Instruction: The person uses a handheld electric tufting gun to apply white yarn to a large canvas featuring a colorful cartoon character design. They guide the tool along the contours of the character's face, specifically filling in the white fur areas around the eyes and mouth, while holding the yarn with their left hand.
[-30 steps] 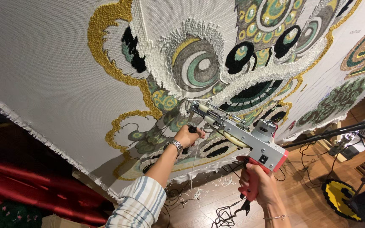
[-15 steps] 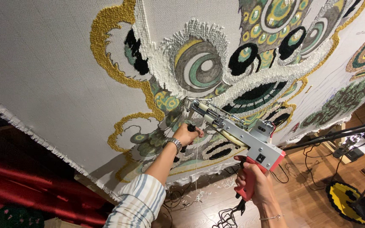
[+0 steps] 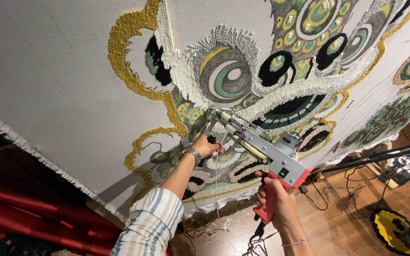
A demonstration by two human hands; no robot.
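A large white backing cloth (image 3: 53, 71) stretched upright carries a tufted design in gold, green, black and white yarn (image 3: 228, 76). A metal tufting gun (image 3: 257, 144) with a red handle points its tip at the cloth near a gold and green patch. My right hand (image 3: 276, 201) is wrapped around the red handle. Further forward, my left hand (image 3: 207, 146), with a wristwatch and a striped sleeve, grips the gun's black front handle close to the cloth. A thin yarn strand hangs down from the gun.
Wooden floor (image 3: 347, 213) below holds black cables, yarn scraps and a yellow and black tufted piece (image 3: 395, 227) at the right. Dark stand legs (image 3: 380, 156) cross at right. Red fabric (image 3: 20, 213) lies at the lower left. The cloth's frayed edge runs diagonally.
The view has shifted slightly and the gun with both hands sits a little lower and to the right along the cloth; the grips are unchanged.
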